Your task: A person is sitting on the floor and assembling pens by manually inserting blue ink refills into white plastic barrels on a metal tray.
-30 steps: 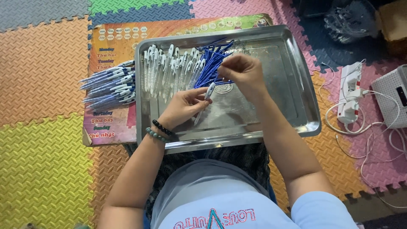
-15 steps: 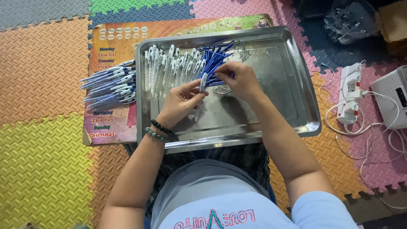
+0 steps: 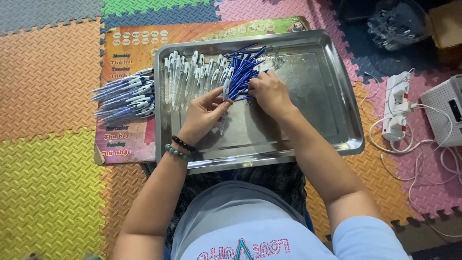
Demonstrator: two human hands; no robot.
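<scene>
Holding white-and-blue pen body (image 3: 224, 92) upright-tilted, left hand (image 3: 204, 114) pinches it closed over steel tray (image 3: 308, 139), likely steadying barrel for fitting. Right hand (image 3: 270, 92) closed on blue refills (image 3: 243, 72), fanned pile at tray's upper middle, kept within reach. White barrels (image 3: 190, 72) rowed beside. Finished pens (image 3: 126, 96) stacked off tray, left, on printed mat (image 3: 125, 139).

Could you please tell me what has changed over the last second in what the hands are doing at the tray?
The right hand moved from the tray's middle up to the blue refills and now touches them. The left hand stayed put, still holding a pen barrel. The metal tray and the finished pens beside it did not move.
</scene>
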